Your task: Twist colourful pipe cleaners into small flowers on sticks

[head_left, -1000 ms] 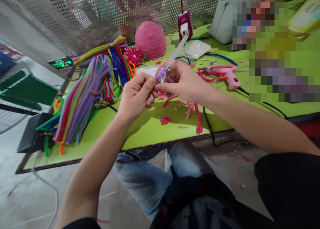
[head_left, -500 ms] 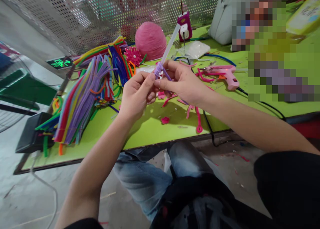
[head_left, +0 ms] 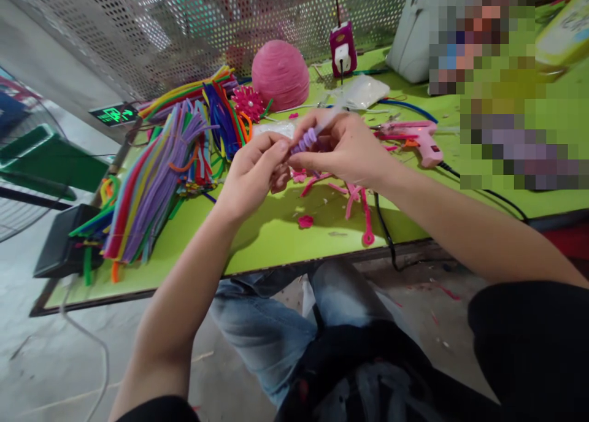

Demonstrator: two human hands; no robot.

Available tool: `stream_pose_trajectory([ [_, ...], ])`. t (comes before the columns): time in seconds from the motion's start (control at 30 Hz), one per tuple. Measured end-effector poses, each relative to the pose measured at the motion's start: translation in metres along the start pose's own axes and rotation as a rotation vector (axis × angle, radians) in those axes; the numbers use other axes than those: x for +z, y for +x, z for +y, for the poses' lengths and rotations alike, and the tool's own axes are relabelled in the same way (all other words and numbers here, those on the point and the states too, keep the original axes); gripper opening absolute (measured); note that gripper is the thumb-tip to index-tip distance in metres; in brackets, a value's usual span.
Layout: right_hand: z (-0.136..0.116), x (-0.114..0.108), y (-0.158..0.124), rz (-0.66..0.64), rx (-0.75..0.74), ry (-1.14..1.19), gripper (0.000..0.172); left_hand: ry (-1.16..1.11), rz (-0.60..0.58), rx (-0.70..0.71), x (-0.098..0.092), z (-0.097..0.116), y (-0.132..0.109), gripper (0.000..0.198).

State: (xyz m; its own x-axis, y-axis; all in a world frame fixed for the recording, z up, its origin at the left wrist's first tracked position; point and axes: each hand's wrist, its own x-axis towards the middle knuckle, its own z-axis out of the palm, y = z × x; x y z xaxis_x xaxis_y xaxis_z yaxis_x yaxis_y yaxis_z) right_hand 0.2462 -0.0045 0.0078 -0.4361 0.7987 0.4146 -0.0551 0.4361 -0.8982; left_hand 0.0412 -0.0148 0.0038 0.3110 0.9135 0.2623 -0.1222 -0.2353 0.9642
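A purple pipe cleaner (head_left: pixel 305 141) is wound in several coils around a translucent whitish stick (head_left: pixel 330 119) that looks like a glue stick. My left hand (head_left: pixel 253 173) is closed, thumb and index finger pinching the left end of the coil. My right hand (head_left: pixel 352 146) curls around the coil's right side, its fingers closed over the pipe cleaner. The stick slants up to the right past my right fingers, its far end blurred. Both hands are raised above the green table (head_left: pixel 271 244).
Bundled colourful pipe cleaners (head_left: pixel 147 183) lie at left beside a black box (head_left: pixel 62 241). A pink dome (head_left: pixel 280 75) and pink flower (head_left: pixel 248 103) stand behind. A pink glue gun (head_left: pixel 427 143) with a black cord lies right. Pink scraps (head_left: pixel 354 198) lie in front.
The stick has tipped down to the right from a steeper slant, and the coils have turned with it. My right hand has rolled around the coil; the loose purple tail no longer shows below it.
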Motion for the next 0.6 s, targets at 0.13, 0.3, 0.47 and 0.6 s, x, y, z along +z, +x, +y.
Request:
stream_pose_trajectory([
  [0.13,-0.002,-0.001,-0.001,-0.024,-0.030,-0.041,0.023,0.073,-0.055,0.024,-0.008,-0.002,0.001,0.030],
  [0.3,-0.019,-0.004,-0.004,0.084,0.002,-0.074,0.023,0.224,-0.083,0.108,-0.016,0.005,0.000,0.044],
  [0.47,-0.032,-0.040,0.002,0.234,-0.120,0.115,0.031,0.470,0.007,0.258,-0.063,0.006,0.013,0.032],
  [0.6,-0.027,-0.062,0.007,0.299,-0.120,0.066,0.038,0.741,0.197,0.353,-0.108,-0.011,0.030,0.024],
])
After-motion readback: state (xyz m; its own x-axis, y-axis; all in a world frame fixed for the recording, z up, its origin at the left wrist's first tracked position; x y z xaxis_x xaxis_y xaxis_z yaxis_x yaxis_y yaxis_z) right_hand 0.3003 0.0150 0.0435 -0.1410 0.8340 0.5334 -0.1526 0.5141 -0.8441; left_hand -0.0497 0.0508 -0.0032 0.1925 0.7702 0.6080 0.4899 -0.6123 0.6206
